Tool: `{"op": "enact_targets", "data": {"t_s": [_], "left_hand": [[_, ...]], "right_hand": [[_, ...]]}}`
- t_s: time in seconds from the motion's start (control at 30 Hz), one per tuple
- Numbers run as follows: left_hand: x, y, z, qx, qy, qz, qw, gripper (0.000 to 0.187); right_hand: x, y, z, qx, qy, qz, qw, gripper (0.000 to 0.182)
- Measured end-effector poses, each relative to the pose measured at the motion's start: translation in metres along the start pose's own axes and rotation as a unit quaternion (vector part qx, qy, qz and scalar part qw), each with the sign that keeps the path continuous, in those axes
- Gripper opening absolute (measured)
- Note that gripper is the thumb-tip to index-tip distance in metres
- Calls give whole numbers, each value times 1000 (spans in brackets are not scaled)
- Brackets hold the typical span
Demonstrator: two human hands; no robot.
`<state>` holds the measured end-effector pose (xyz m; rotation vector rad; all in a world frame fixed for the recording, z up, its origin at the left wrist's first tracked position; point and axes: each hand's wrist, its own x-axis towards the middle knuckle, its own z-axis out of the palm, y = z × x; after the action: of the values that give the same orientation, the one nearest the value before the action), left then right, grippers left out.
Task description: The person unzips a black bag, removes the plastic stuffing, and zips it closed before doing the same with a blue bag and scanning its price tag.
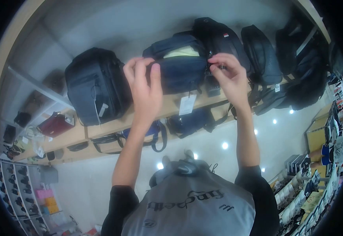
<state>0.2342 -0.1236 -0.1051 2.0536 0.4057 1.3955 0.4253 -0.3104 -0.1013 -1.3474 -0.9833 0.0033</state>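
A dark navy bag (183,72) stands on the upper wooden shelf. Its top gapes, and pale yellow stuffing (182,52) shows inside. My left hand (144,84) is at the bag's left upper edge, its fingers curled over the rim and its thumb pointing up. At the right end of the opening, my right hand (231,76) is pinched, thumb and fingertips close together by the bag's edge. What lies between those fingertips is too small to make out. A white price tag (187,104) hangs in front of the bag.
To the left stands a bulky black bag (95,84); a dark red handbag (56,125) is farther left. Black backpacks (220,41) line the shelf on the right. More bags (191,121) sit one shelf lower. Shoe racks (311,196) stand at lower right.
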Motion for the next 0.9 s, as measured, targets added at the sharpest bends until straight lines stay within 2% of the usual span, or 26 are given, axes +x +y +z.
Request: {"op": "enact_targets", "data": {"t_s": [0.1,0.17,0.2,0.27,0.33,0.4,0.47,0.5,0.6,0.7,0.83,0.9], "left_hand": [[6,-4,3,7,-3,-9,1000,28],[11,2,4,12,-4,-33,999,28],[13,6,5,64,3,-13,998,28],[13,14,7,169,20,24,985,29],[18,27,13,172,65,112,977,35],[34,41,14,186,4,225,956,41],[59,34,25,131,-98,302,939,46],[66,32,32,143,-112,303,935,46],[72,20,51,111,-161,238,951,45],[64,26,58,132,-137,232,954,42],[59,30,62,152,-110,202,961,35],[55,40,62,156,-98,211,960,33]], "right_hand": [[-10,-4,11,-75,49,54,994,24],[-15,-18,15,-83,39,127,988,26],[-16,-23,18,-85,32,162,983,27],[-18,-10,20,-72,21,139,988,28],[-15,9,18,-45,7,113,993,28],[-11,9,14,4,-10,133,991,22],[-2,11,9,53,-34,132,989,19],[3,6,8,76,-19,119,990,18],[28,0,-9,79,-48,168,981,20],[52,-10,1,11,-80,139,987,21],[64,-17,1,73,-97,203,972,24],[60,-10,1,119,-88,202,968,23]]}}
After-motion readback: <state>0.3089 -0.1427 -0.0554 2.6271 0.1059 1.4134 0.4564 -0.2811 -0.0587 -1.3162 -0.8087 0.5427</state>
